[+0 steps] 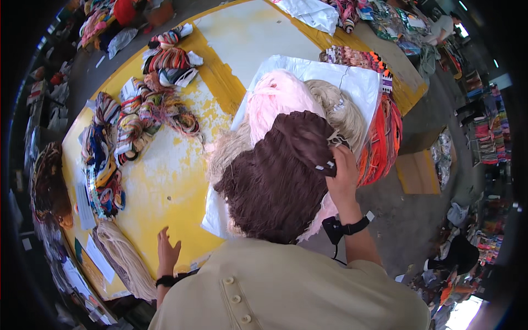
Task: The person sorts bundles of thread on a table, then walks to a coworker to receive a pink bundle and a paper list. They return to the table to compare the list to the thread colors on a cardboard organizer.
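A large hank of dark brown yarn (275,170) lies spread over other hanks in front of me. My right hand (344,171) is closed on its tied end at the right, with the fingertips partly hidden. Beneath it are a pale pink hank (281,99) and a beige hank (336,107), resting on a white plastic sheet (297,64). My left hand (168,252) is empty, its thumb and fingers apart, near the table's front edge to the left of the brown hank.
The yellow and white worn table (165,195) holds bundles of multicoloured yarn (129,118) at left and a long cream hank (125,258) near its edge. Orange-red yarn (383,137) hangs over the right side. A cardboard box (418,171) stands on the floor at right.
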The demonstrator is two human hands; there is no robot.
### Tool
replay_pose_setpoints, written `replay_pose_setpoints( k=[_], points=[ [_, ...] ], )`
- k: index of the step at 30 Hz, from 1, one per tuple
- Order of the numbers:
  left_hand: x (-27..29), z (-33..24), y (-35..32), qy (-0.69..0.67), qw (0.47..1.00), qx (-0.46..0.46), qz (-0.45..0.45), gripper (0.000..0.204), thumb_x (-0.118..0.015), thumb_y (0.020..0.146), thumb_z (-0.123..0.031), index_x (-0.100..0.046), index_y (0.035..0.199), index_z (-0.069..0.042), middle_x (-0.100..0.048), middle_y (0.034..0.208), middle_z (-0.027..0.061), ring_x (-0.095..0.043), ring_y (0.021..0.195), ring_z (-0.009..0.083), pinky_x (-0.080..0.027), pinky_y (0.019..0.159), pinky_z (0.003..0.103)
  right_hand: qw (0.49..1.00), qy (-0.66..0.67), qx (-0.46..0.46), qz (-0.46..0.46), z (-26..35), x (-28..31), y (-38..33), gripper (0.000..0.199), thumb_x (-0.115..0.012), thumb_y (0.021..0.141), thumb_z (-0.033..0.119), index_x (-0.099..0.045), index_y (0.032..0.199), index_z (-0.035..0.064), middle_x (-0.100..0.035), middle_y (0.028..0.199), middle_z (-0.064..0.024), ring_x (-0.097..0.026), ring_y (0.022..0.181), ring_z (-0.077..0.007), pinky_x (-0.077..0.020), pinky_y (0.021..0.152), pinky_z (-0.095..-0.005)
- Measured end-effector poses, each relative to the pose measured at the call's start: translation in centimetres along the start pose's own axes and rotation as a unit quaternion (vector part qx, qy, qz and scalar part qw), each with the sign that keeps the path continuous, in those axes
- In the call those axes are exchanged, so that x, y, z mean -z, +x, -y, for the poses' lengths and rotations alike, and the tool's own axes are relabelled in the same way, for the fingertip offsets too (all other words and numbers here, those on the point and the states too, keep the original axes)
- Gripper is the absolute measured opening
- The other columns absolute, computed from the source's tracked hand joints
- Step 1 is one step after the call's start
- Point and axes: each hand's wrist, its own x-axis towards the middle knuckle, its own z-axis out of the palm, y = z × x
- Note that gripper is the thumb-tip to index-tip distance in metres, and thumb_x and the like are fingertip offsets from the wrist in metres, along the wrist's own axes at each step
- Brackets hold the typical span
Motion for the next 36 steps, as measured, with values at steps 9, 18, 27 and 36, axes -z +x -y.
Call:
replay_pose_setpoints(
  k=[9, 18, 27, 36],
  points=[
    [2.6, -6.1, 8.3, -0.399, 0.908, -0.067, 0.113, 0.054, -0.063, 0.092, -0.025, -0.041, 0.139, -0.010, -0.046, 0.138, 0.0084, -0.046, 0.128, 0.0250, -0.041, 0.101, 0.043, 0.900, 0.380, 0.076, 0.200, 20.6, -0.5, 0.2, 0.046, -0.075, 0.069, 0.000, -0.056, 0.111, 0.0008, -0.061, 0.102, -0.0119, -0.063, 0.093, -0.0231, -0.0498, 0.082, -0.0316],
    [2.2, -0.1, 0.3, -0.754, 0.617, -0.051, 0.221, 0.045, -0.045, 0.099, -0.032, -0.046, 0.135, -0.004, -0.053, 0.132, 0.0108, -0.048, 0.123, 0.0206, -0.038, 0.105, 0.037, 0.715, 0.640, -0.011, 0.280, 46.2, -2.8, 0.6, 0.050, -0.064, 0.082, 0.006, -0.048, 0.128, 0.0005, -0.059, 0.120, -0.0080, -0.059, 0.106, -0.0160, -0.0477, 0.093, -0.0301],
    [12.4, 14.5, -12.2, -0.813, 0.535, 0.227, 0.041, 0.051, -0.038, 0.101, -0.038, -0.048, 0.132, 0.001, -0.058, 0.127, 0.0146, -0.055, 0.115, 0.0244, -0.043, 0.102, 0.038, 0.581, 0.622, 0.005, 0.525, 57.7, -23.6, -1.7, 0.055, -0.074, 0.081, 0.023, -0.050, 0.125, -0.0017, -0.061, 0.115, -0.0095, -0.058, 0.104, -0.0175, -0.0459, 0.092, -0.0318],
    [2.0, 16.9, -11.9, 0.068, 0.947, 0.288, -0.126, 0.094, -0.077, 0.068, -0.041, -0.031, 0.143, -0.008, -0.037, 0.143, 0.0209, -0.037, 0.131, 0.0387, -0.038, 0.102, 0.050, 0.780, 0.279, 0.121, 0.547, 33.5, -23.9, -5.7, 0.044, -0.070, 0.084, 0.028, -0.055, 0.116, 0.0021, -0.061, 0.115, -0.0163, -0.059, 0.105, -0.0281, -0.0465, 0.093, -0.0375]
  ],
)
